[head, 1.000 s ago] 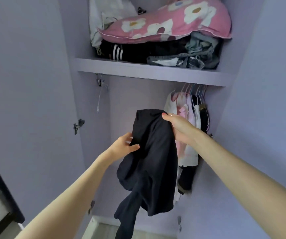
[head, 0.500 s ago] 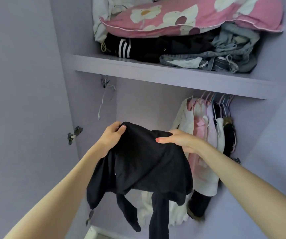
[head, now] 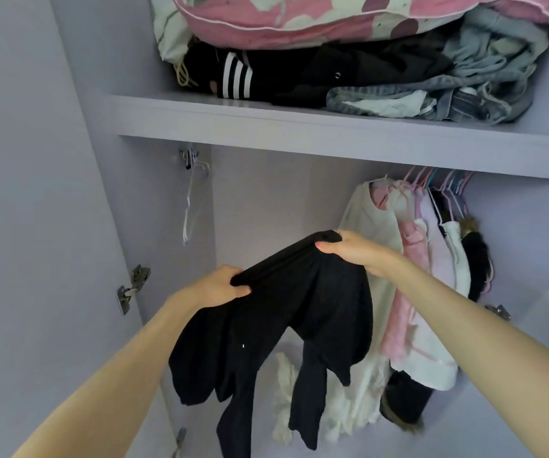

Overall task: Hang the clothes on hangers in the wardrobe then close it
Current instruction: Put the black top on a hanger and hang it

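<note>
Black fabric, the garment (head: 299, 319), hangs between my two hands in front of the open wardrobe (head: 68, 160), its sleeves dangling below. My left hand (head: 220, 285) grips one end of its bunched top edge, fingers curled round the cloth; my right hand (head: 352, 254) pinches the other end, held higher. Behind it, pale and pink clothes (head: 412, 259) hang on hangers at the right. An empty white hanger (head: 191, 206) hangs at the left. Above, the shelf (head: 266, 127) holds folded clothes under a pink floral pillow (head: 299, 14).
</note>
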Action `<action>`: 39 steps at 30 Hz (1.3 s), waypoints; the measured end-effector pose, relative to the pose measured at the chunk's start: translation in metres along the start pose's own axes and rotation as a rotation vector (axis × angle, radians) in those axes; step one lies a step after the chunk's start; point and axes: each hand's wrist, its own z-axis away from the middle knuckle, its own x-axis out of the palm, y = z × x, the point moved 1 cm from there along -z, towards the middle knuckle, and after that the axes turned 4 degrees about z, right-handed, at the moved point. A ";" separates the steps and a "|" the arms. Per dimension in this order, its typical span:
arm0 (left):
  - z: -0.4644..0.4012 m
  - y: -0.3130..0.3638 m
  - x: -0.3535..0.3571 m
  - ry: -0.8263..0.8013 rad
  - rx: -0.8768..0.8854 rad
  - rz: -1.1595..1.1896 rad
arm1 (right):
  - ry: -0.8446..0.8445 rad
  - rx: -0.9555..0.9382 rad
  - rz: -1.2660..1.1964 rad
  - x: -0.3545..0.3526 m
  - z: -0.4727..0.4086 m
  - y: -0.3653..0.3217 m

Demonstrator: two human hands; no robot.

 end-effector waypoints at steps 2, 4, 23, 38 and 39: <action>-0.005 -0.007 -0.008 0.114 0.031 0.087 | 0.022 0.023 -0.024 0.003 -0.008 -0.002; -0.008 -0.010 -0.014 0.205 0.050 0.282 | 0.018 0.044 -0.105 0.000 -0.014 -0.003; -0.038 -0.030 -0.035 0.311 -0.078 0.190 | 0.225 0.048 -0.267 -0.021 -0.060 0.005; -0.074 0.042 -0.017 0.221 -0.212 1.140 | -0.448 0.006 -0.120 0.050 -0.056 0.011; -0.075 0.046 -0.016 0.220 -0.196 1.160 | -0.433 -0.026 -0.097 0.059 -0.058 0.010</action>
